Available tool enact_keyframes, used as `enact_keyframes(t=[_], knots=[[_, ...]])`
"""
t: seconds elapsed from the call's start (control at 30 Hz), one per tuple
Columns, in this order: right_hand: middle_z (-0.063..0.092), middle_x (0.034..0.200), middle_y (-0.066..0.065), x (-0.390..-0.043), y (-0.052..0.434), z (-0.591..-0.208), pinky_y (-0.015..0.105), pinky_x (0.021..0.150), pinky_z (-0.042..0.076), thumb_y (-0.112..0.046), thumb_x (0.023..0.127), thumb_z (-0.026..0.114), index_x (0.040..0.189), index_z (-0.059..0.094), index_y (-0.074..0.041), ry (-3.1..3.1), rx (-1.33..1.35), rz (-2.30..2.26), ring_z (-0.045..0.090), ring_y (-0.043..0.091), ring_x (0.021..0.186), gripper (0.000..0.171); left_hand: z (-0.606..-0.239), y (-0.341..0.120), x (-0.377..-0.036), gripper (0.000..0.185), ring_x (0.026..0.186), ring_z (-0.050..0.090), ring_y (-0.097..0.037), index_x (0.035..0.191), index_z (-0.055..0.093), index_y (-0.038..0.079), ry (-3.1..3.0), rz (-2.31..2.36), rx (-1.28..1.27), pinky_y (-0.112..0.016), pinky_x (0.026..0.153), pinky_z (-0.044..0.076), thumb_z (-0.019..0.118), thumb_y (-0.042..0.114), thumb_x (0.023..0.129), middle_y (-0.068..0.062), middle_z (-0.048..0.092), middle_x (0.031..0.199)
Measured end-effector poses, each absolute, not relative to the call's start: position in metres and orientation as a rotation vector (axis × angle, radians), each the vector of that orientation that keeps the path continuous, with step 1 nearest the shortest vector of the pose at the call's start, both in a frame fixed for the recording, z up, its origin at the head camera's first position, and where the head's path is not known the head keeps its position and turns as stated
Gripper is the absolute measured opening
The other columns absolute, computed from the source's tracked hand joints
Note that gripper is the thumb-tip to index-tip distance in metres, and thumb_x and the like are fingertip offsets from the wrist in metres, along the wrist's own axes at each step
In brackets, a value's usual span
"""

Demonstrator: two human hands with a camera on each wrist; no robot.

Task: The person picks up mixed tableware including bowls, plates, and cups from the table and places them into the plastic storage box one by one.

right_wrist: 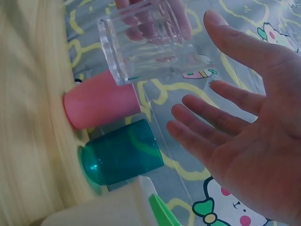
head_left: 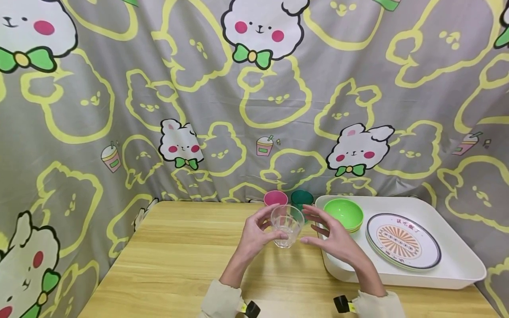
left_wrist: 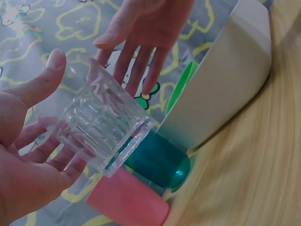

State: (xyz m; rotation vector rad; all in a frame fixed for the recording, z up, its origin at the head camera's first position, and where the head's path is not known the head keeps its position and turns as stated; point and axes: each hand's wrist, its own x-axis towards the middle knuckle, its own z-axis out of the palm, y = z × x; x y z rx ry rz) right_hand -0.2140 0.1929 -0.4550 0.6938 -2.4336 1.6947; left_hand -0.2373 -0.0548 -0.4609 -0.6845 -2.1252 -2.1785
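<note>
Left hand (head_left: 254, 236) grips the clear ribbed glass (head_left: 287, 224) above the desk (head_left: 179, 256), right hand (head_left: 334, 236) spread open just beside it; judged best kept level, clear of pink cup (head_left: 275, 198) and teal cup (head_left: 302, 198) beyond.
</note>
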Motion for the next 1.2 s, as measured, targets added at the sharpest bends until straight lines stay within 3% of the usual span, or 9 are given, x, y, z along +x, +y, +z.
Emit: enact_keyframes(t=[0.17, 0.37, 0.8, 1.03, 1.2], knots=[[0.048, 0.151, 0.021, -0.215, 0.186, -0.456, 0.046, 0.109, 0.045, -0.008, 0.082, 0.087, 0.153, 0.044, -0.005, -2.413, 0.719, 1.763, 0.046, 0.043, 0.138, 0.083, -0.463, -0.054, -0.237, 0.070, 0.127, 0.058, -0.033, 0.141, 0.061, 0.006, -2.077, -2.225, -0.741, -0.038, 0.110, 0.047, 0.089, 0.002, 0.077, -0.014, 0.060, 0.138], [0.045, 0.153, 0.023, -0.213, 0.179, -0.456, 0.040, 0.108, 0.047, -0.015, 0.081, 0.089, 0.154, 0.042, -0.003, -2.440, 0.708, 1.821, 0.044, 0.044, 0.140, 0.089, -0.465, -0.052, -0.237, 0.070, 0.127, 0.057, -0.039, 0.140, 0.060, 0.000, -2.048, -2.251, -0.818, -0.038, 0.108, 0.049, 0.089, 0.001, 0.076, -0.019, 0.059, 0.140], [0.054, 0.145, 0.022, -0.213, 0.177, -0.455, 0.036, 0.104, 0.050, -0.013, 0.080, 0.089, 0.150, 0.044, 0.000, -2.398, 0.692, 1.807, 0.052, 0.043, 0.133, 0.084, -0.463, -0.049, -0.237, 0.074, 0.132, 0.055, -0.037, 0.143, 0.054, -0.006, -2.016, -2.298, -0.880, -0.040, 0.111, 0.045, 0.088, 0.005, 0.078, -0.022, 0.057, 0.143], [0.057, 0.142, 0.019, -0.211, 0.182, -0.452, 0.036, 0.103, 0.052, -0.018, 0.079, 0.091, 0.144, 0.051, -0.002, -2.426, 0.645, 1.755, 0.056, 0.039, 0.130, 0.078, -0.463, -0.047, -0.237, 0.074, 0.134, 0.053, -0.031, 0.146, 0.054, 0.003, -2.095, -2.320, -0.894, -0.035, 0.112, 0.044, 0.088, 0.007, 0.080, -0.018, 0.055, 0.146], [0.061, 0.139, 0.013, -0.210, 0.190, -0.449, 0.037, 0.102, 0.053, -0.021, 0.077, 0.093, 0.142, 0.054, -0.006, -2.456, 0.629, 1.700, 0.057, 0.033, 0.130, 0.078, -0.465, -0.047, -0.237, 0.077, 0.135, 0.052, -0.033, 0.149, 0.050, 0.001, -2.114, -2.308, -0.914, -0.037, 0.111, 0.045, 0.087, 0.006, 0.081, -0.019, 0.053, 0.149]])
